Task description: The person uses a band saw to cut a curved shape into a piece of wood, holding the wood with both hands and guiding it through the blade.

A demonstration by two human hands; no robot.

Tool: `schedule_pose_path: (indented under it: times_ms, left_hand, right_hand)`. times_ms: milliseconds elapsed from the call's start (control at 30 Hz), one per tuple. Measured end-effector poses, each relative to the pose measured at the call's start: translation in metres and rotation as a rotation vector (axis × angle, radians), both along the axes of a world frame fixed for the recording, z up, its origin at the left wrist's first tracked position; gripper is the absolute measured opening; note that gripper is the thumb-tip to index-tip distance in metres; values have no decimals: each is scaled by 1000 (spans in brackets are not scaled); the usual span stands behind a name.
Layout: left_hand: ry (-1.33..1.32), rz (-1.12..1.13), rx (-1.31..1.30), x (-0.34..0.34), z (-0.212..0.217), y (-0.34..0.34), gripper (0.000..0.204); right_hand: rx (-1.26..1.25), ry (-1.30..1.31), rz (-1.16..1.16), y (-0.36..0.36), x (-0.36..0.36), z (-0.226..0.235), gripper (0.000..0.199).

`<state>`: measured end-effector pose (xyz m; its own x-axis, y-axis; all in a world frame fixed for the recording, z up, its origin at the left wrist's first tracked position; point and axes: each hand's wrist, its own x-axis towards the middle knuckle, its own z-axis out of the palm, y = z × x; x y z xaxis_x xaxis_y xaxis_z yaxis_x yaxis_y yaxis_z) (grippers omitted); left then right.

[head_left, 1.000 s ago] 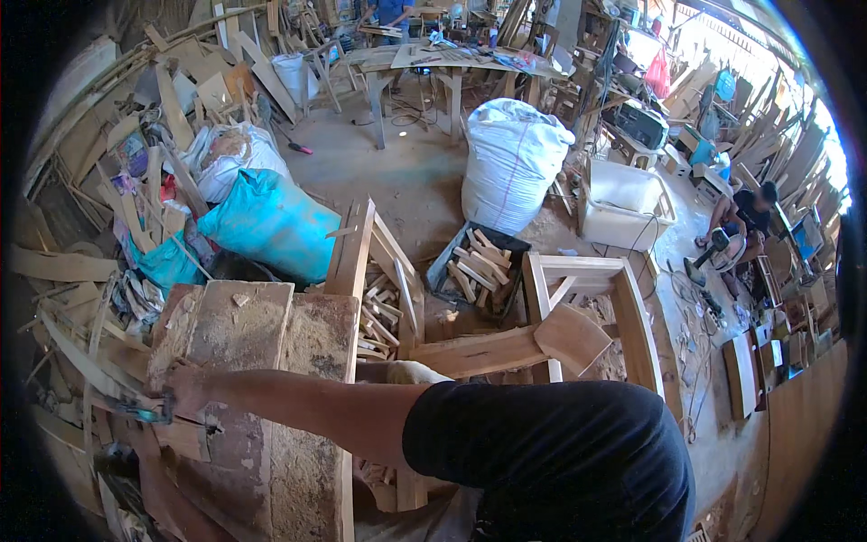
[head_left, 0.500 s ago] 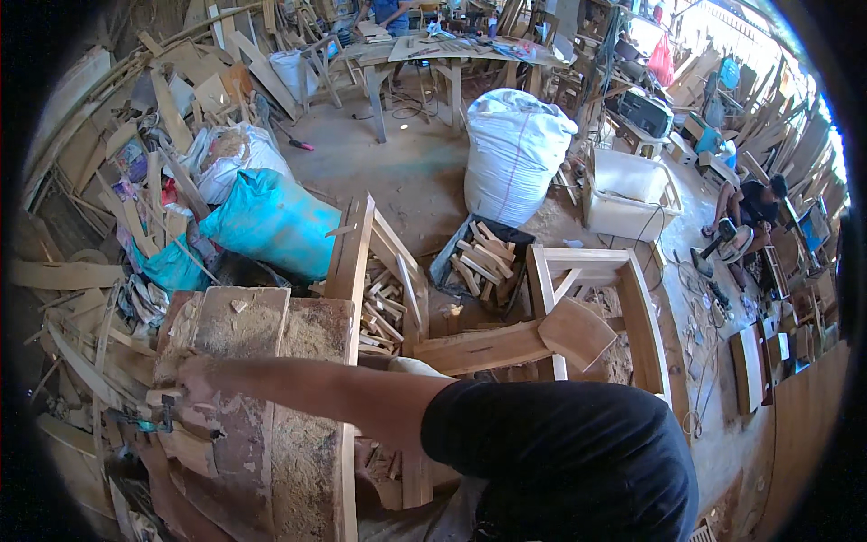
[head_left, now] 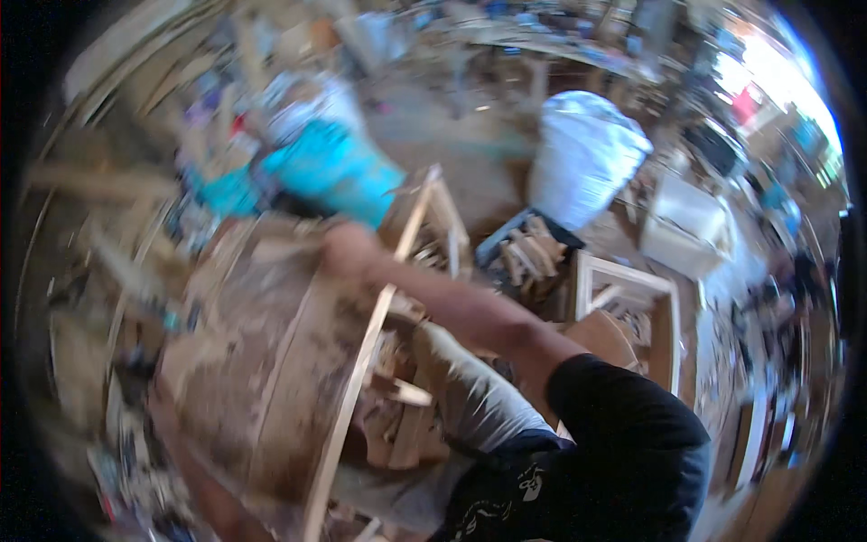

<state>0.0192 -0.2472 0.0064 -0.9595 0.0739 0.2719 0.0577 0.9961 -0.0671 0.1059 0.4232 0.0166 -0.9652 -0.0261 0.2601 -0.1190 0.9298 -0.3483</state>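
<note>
My right arm reaches across the dusty wooden bench [head_left: 280, 361] to its far side. There my right hand [head_left: 348, 250] is smeared by motion, beside a pale flat piece of wood [head_left: 284, 250]; I cannot make out whether the fingers grip it. Along the bench's left edge my left hand [head_left: 163, 402] is a blur, its fingers not readable. A small teal patch [head_left: 172, 321], too blurred to name, lies beyond the left edge. Sawdust covers parts of the bench top.
A teal sack [head_left: 339, 172] lies beyond the bench, and a tall white sack [head_left: 587, 158] stands farther right. A crate of wood offcuts [head_left: 528, 253], a wooden frame [head_left: 673, 343] and a white plastic tub [head_left: 686, 226] are to the right. Scrap wood crowds the left.
My right hand has moved away and to the right, toward the bench's far side. The head view has shifted and blurred. The wooden pieces formerly by my hands no longer show there.
</note>
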Motion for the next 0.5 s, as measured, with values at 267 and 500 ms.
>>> schedule_pose_path:
  times_ms: [267,500]
  left_hand:
    - [370,-142,594,94,40,58,54]
    - [416,-172,493,129,66,65,44]
  right_hand:
    - [-1652,-111,181,63,152,22,45]
    - [-2171,-198,446,83,211,-5,47]
